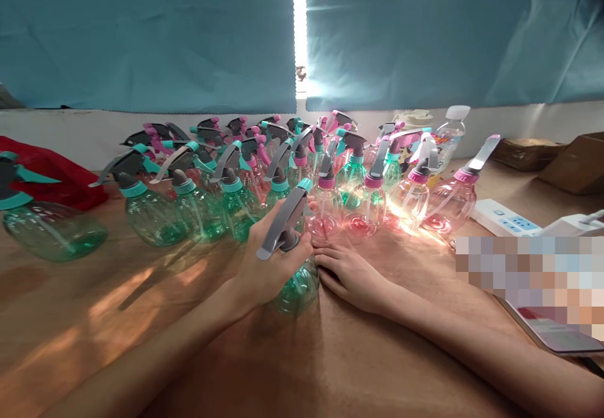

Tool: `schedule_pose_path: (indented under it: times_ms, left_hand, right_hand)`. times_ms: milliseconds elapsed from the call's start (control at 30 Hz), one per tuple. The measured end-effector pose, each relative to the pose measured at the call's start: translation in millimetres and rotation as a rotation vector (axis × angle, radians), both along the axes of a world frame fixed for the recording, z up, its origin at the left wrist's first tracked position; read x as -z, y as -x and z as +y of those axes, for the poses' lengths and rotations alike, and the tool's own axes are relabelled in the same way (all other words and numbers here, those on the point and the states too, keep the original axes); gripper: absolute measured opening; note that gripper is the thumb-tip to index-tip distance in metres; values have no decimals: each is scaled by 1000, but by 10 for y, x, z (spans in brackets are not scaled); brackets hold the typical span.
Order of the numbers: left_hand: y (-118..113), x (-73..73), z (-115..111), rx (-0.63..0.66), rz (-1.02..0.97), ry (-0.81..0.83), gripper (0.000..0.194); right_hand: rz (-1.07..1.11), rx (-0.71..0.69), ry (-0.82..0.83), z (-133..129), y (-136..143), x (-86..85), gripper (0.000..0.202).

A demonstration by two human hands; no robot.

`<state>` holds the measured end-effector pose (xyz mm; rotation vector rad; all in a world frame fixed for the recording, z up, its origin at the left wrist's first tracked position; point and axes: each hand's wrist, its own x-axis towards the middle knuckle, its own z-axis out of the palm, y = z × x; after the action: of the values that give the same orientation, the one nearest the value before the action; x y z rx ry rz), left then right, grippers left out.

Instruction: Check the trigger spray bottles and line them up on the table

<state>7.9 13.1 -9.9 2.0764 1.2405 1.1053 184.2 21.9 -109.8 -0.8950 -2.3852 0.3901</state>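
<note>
My left hand (276, 254) is wrapped round the neck of a green spray bottle (298, 289) with a grey trigger head and a teal nozzle. The bottle stands on the wooden table in front of me, its collar mostly hidden by the fingers. Just right of its base, my right hand (353, 276) lies palm down with its fingers stretched out and nothing visible in it. Whether its fingertips touch the bottle I cannot tell. Close beyond the hands stand a green spray bottle (240, 207) and a pink spray bottle (325, 207), each with a grey head.
Several more green and pink spray bottles stand in rows towards the wall. A lone green spray bottle (54, 229) is at far left, before a red bag (61, 172). On the right are a power strip (504, 218), a tablet-like device (561, 330) and a cardboard box (576, 163).
</note>
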Motion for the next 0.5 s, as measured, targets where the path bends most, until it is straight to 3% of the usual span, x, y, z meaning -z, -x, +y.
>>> schedule_pose_path:
  times_ms: [333, 500]
  left_hand:
    - [40, -97, 26, 114, 31, 79, 35]
    - [50, -134, 38, 83, 10, 88, 27]
  right_hand:
    - [-6, -20, 9, 11, -49, -17, 32]
    - [-8, -20, -5, 2, -100, -13, 31]
